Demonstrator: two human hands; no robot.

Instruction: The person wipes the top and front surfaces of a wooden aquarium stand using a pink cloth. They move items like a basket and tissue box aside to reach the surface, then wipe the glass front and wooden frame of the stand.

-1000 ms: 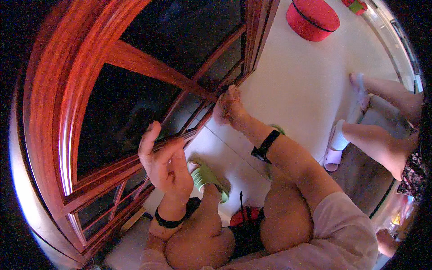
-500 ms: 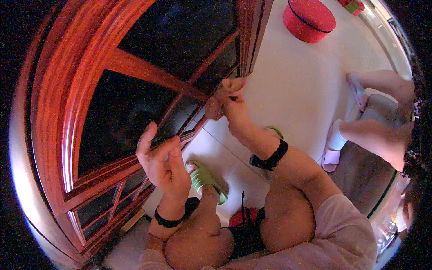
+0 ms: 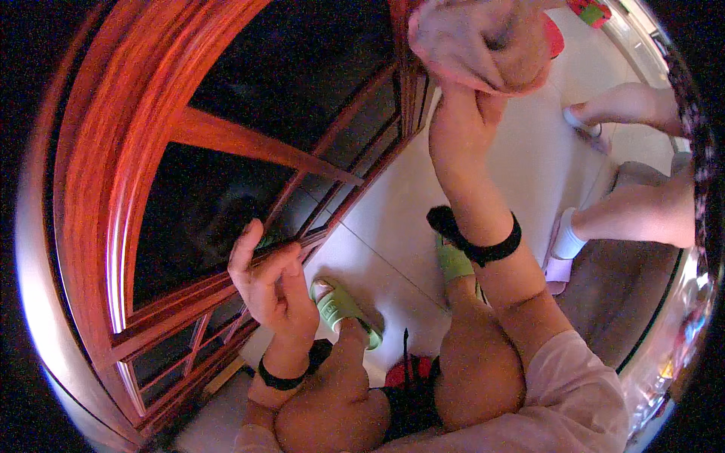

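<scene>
A pinkish cloth point(image 3: 483, 45) is wrapped about the fingers of my right hand point(image 3: 472, 132), raised at the top middle, off to the right of the wooden door frame point(image 3: 140, 143). The cloth hides most of those fingers. My left hand point(image 3: 272, 283) is lower down, beside the door's bottom rail, its fingers apart and loosely bent with nothing in them. Whether it touches the wood I cannot tell. Dark glass panes point(image 3: 294, 68) fill the reddish-brown frame, crossed by thin wooden bars.
A red round stool point(image 3: 556, 38) is mostly hidden behind the cloth. On my feet are green slippers point(image 3: 343, 313). Another person's legs point(image 3: 634, 215) reach in from the right, above pale floor tiles point(image 3: 385, 249). A red and green thing point(image 3: 590, 12) lies at the top right.
My right hand has moved away from the door with the cloth, upward and to the right, now covering most of the red stool. My left hand has hardly moved.
</scene>
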